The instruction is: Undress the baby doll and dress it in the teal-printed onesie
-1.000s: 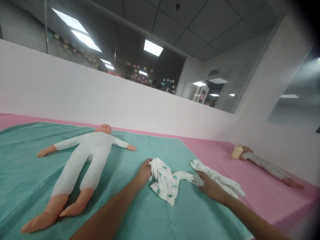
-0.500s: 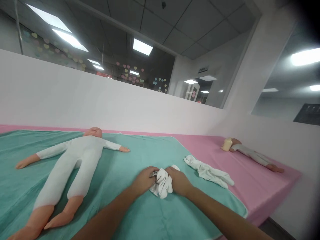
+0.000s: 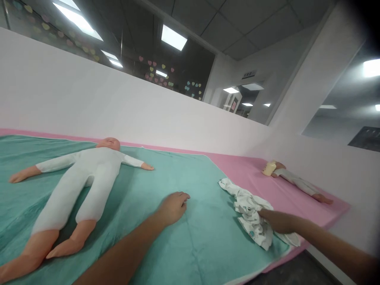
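My left hand [image 3: 173,206] rests over the green blanket [image 3: 190,168], its fingers loosely curved and apart with nothing in them. Farther right, my right hand [image 3: 277,220] is closed on a bunched white baby garment [image 3: 257,229], which has a small printed figure near its lower edge. Part of this garment lies over or against a second white garment [image 3: 228,185], so the border between the two is hard to make out. Left of my left hand, a baby doll [image 3: 99,170] in a white bodysuit lies on its back with its arms spread.
A pink-covered table [image 3: 311,206] lies under the blanket, its right edge dropping to a dark floor. On its far right corner lies another doll [image 3: 297,181] beside a yellowish container [image 3: 269,168]. A white wall [image 3: 166,118] with windows above borders the back.
My right hand has carried the white baby garment from the blanket's middle to the right, onto the other garment. My left hand has let go of it and stayed near the same spot.
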`<action>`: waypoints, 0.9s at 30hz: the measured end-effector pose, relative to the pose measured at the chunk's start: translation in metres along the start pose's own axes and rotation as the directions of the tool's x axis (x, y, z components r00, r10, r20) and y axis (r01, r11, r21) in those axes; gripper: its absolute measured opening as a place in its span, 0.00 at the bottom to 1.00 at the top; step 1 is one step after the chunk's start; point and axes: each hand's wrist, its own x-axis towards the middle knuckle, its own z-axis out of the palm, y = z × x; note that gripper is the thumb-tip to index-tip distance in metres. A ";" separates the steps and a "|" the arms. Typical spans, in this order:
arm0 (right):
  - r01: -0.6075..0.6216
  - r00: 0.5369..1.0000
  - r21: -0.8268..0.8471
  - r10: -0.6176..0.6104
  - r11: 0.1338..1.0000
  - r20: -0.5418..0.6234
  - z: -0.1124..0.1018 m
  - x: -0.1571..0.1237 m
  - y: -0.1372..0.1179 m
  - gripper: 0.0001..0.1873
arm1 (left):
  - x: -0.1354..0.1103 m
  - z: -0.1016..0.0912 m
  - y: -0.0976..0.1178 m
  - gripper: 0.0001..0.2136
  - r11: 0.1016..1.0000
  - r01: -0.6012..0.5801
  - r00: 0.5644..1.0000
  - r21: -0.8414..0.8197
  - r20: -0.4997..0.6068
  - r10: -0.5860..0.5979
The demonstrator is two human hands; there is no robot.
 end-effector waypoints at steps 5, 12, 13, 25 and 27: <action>-0.057 0.988 -0.061 0.048 0.996 -0.146 -0.035 0.046 -0.004 0.18 | -0.001 0.000 0.002 0.17 0.995 -0.067 0.998 0.070 0.020 0.066; -0.205 0.934 0.065 0.216 0.976 -0.284 0.005 0.089 -0.017 0.15 | -0.001 0.000 -0.002 0.15 0.998 -0.054 0.998 0.013 0.008 0.054; -0.207 0.927 0.091 0.225 0.974 -0.302 0.005 0.092 -0.020 0.12 | -0.001 -0.001 -0.002 0.15 0.999 -0.038 0.999 -0.003 0.008 0.038; 0.155 0.731 0.565 0.291 0.810 -0.617 -0.179 0.101 -0.073 0.13 | 0.004 0.002 -0.007 0.14 0.942 0.107 0.991 -0.319 -0.042 -0.126; 0.423 0.753 0.716 0.224 0.555 -0.619 -0.185 0.090 -0.110 0.11 | 0.006 0.002 -0.007 0.19 0.869 0.151 0.975 -0.472 -0.074 -0.210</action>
